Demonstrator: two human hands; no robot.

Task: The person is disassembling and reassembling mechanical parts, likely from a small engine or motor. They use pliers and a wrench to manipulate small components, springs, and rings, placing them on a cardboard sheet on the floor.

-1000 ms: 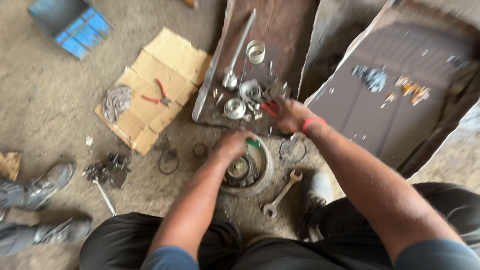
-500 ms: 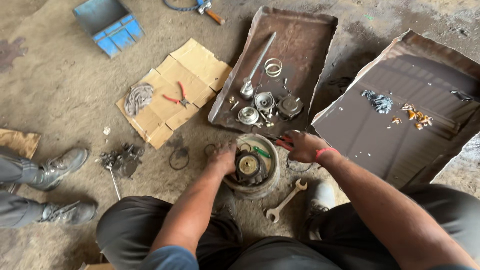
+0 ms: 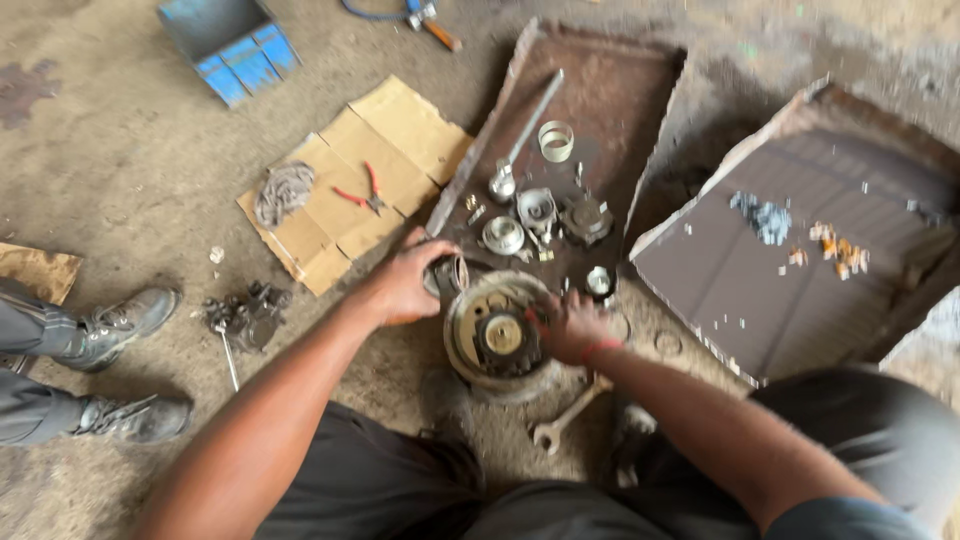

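Note:
A round metal hub assembly (image 3: pixel 497 340) sits on the dirt floor in front of me. My left hand (image 3: pixel 405 285) grips a small dark cylindrical part (image 3: pixel 447 274) at the hub's upper left rim. My right hand (image 3: pixel 567 325) rests on the hub's right side, fingers curled over its central parts; a red band circles the wrist. What the right fingers hold is hidden.
A rusty metal tray (image 3: pixel 610 100) behind the hub carries a long rod, a ring and several small parts. A spanner (image 3: pixel 562 418) lies below the hub. Cardboard (image 3: pixel 350 185) with red pliers lies at left, a blue box (image 3: pixel 232 45) beyond. Another person's shoes (image 3: pixel 120 325) are far left.
The view has shifted. My left hand moved from the hub's top to its upper left rim and took hold of the dark part. My right hand came down onto the hub.

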